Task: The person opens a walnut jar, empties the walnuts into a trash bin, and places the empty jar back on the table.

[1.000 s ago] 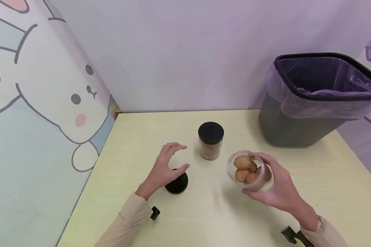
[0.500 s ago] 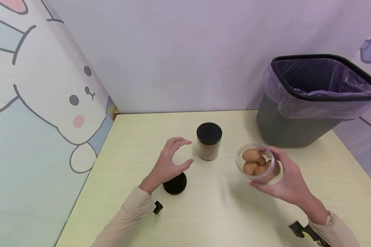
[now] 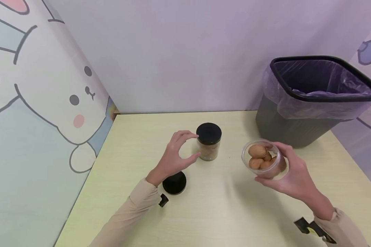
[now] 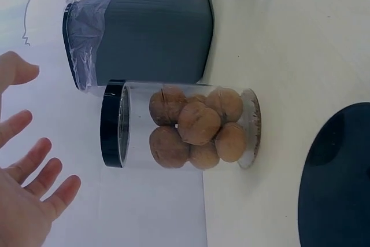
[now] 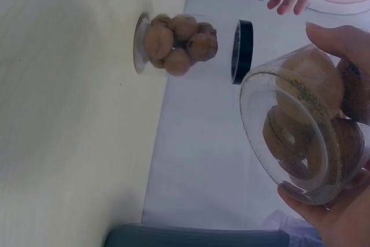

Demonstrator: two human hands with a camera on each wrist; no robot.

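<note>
While the right hand [image 3: 298, 176] grips one open, tilted jar [image 5: 254, 108] above the desk [image 3: 210, 219], the left hand [image 3: 175, 158] is open, holding nothing, near a second jar [image 4: 139, 121] that stands upright on the desk under a black lid [image 3: 209, 133]. A loose lid [image 3: 174, 184] makes two; the left wrist covers part of it in the head view, and the left wrist view crops it. Seven brown nuts [image 4: 199, 123] can be counted in the standing jar (any behind them cannot be made out); at least four show in the gripped one, overlapping and partly hidden by fingers. One bin [image 3: 292, 128] is cut off in the right wrist view.
</note>
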